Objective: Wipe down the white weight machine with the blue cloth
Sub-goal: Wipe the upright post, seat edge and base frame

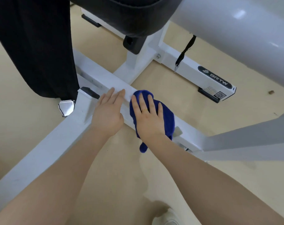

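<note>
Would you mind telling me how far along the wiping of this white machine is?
Nothing is visibly finished; wiped metal looks no different here. In hand: the right hand presses the blue cloth flat on the low crossbar, with the left hand resting bare beside it. Probably still left: the labelled base rail and the large tube.

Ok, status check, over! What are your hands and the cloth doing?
Right hand flat on blue cloth, pressing it onto white frame bar. Left hand open, bracing on bar. Nothing blocking.

The right hand (pixel 148 117) hides most of the blue cloth (pixel 168 117) (perhaps bunched); the label's QR code (pixel 220 95) is unreadable.
</note>
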A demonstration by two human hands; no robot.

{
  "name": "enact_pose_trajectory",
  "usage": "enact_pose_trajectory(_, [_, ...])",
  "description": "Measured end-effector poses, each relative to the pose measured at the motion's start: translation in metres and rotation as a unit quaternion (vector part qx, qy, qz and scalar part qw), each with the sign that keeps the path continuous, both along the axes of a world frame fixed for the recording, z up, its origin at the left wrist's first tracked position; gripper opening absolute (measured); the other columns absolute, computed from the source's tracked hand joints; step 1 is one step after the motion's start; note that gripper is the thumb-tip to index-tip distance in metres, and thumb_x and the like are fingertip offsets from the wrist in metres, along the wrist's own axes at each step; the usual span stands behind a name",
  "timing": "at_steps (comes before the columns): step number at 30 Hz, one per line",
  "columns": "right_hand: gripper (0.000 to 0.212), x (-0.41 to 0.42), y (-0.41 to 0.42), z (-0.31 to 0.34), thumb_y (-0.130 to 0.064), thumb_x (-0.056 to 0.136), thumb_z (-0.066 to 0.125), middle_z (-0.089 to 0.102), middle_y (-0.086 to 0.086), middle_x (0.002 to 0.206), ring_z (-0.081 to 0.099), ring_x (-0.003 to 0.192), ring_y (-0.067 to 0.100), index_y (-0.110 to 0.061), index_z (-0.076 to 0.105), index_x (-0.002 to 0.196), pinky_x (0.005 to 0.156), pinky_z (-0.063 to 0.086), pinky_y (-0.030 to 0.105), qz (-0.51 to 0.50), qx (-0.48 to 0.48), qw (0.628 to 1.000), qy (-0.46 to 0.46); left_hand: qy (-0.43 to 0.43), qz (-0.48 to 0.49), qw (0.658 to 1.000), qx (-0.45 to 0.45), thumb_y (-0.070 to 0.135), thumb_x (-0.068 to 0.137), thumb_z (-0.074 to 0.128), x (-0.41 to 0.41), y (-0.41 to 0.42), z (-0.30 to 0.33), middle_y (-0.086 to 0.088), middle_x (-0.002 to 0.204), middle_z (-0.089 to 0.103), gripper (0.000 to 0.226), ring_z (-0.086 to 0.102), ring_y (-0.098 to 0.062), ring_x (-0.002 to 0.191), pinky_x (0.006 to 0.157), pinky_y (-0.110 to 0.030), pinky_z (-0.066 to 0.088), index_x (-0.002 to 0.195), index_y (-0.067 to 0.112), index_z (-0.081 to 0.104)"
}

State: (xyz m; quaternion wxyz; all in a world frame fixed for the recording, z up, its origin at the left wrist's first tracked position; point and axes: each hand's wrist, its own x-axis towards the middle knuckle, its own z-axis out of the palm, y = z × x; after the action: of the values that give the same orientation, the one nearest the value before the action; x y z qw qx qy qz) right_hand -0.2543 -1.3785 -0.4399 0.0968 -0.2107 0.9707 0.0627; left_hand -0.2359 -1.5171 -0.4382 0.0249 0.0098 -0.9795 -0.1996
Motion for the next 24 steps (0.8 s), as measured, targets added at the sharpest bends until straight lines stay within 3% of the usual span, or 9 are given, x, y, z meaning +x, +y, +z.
enact_pose_trajectory(5, [0.096, -0.035, -0.045, -0.002, -0.022, 0.088, 0.058, -0.012, -0.001, 0.158, -0.009, 0.144, 0.031, -0.026, -0.018, 0.147, 0.112, 0.012, 0.057, 0.034, -0.018, 0.999, -0.005, 0.019, 0.011, 0.998, -0.059, 0.001, 0.084, 0.043, -0.016, -0.030, 0.003, -0.006, 0.157, 0.012, 0.071, -0.001, -0.023, 0.146, 0.116, -0.034, -0.004, 0.149, 0.012, 0.017])
enact_pose_trajectory(9, [0.087, -0.054, -0.073, -0.002, -0.029, 0.092, 0.054, -0.008, 0.000, 0.158, 0.003, 0.144, 0.033, -0.028, -0.012, 0.148, 0.111, 0.021, 0.052, 0.047, -0.031, 0.998, -0.011, -0.004, 0.031, 0.999, -0.021, 0.003, 0.082, 0.043, -0.023, -0.034, 0.005, -0.006, 0.155, 0.022, 0.074, 0.004, -0.021, 0.146, 0.117, -0.031, 0.000, 0.149, 0.006, 0.010])
enact_pose_trajectory(12, [0.088, -0.044, -0.054, 0.005, -0.031, 0.089, 0.056, 0.001, 0.008, 0.157, 0.027, 0.132, 0.036, -0.027, -0.008, 0.149, 0.106, 0.028, 0.045, 0.041, -0.029, 0.999, 0.015, 0.002, 0.033, 0.999, -0.023, 0.006, 0.083, 0.044, -0.023, -0.035, 0.006, -0.007, 0.155, 0.022, 0.075, 0.005, -0.021, 0.146, 0.117, -0.030, 0.000, 0.149, 0.006, 0.009])
enact_pose_trajectory(15, [0.102, -0.015, -0.010, 0.010, -0.028, 0.080, 0.067, 0.016, 0.017, 0.152, 0.037, 0.123, 0.037, -0.020, -0.006, 0.150, 0.105, 0.030, 0.045, 0.004, 0.042, 0.998, 0.040, -0.007, 0.008, 0.999, -0.050, 0.011, 0.085, 0.045, -0.022, -0.037, 0.005, -0.006, 0.156, 0.018, 0.068, 0.002, -0.021, 0.146, 0.117, -0.030, -0.003, 0.148, 0.009, 0.019])
enact_pose_trajectory(19, [0.082, -0.021, -0.015, 0.012, -0.020, 0.092, 0.049, 0.025, 0.020, 0.144, 0.042, 0.115, 0.038, -0.017, -0.010, 0.149, 0.099, 0.034, 0.044, -0.016, 0.064, 0.997, 0.027, 0.003, 0.022, 0.999, -0.037, 0.012, 0.084, 0.042, -0.023, -0.030, -0.006, -0.009, 0.157, 0.014, 0.066, 0.006, -0.022, 0.146, 0.116, -0.029, -0.003, 0.147, 0.008, 0.023])
enact_pose_trajectory(21, [0.077, -0.039, -0.036, 0.009, -0.023, 0.096, 0.046, 0.027, 0.020, 0.145, 0.042, 0.118, 0.037, -0.015, -0.009, 0.149, 0.098, 0.036, 0.043, -0.009, 0.030, 0.999, 0.017, 0.014, 0.039, 0.999, -0.020, 0.014, 0.078, 0.032, -0.022, -0.027, -0.010, -0.015, 0.153, 0.024, 0.066, 0.019, -0.027, 0.143, 0.115, -0.031, 0.006, 0.143, 0.001, 0.031])
enact_pose_trajectory(24, [0.085, -0.060, -0.056, 0.008, -0.028, 0.094, 0.054, 0.024, 0.017, 0.150, 0.039, 0.126, 0.034, -0.008, -0.007, 0.149, 0.099, 0.036, 0.042, -0.010, -0.020, 0.999, -0.031, 0.051, 0.022, 0.998, -0.020, 0.018, 0.075, 0.026, -0.023, -0.030, -0.019, -0.024, 0.134, 0.050, 0.062, 0.048, -0.039, 0.125, 0.104, -0.043, 0.034, 0.125, -0.008, 0.052])
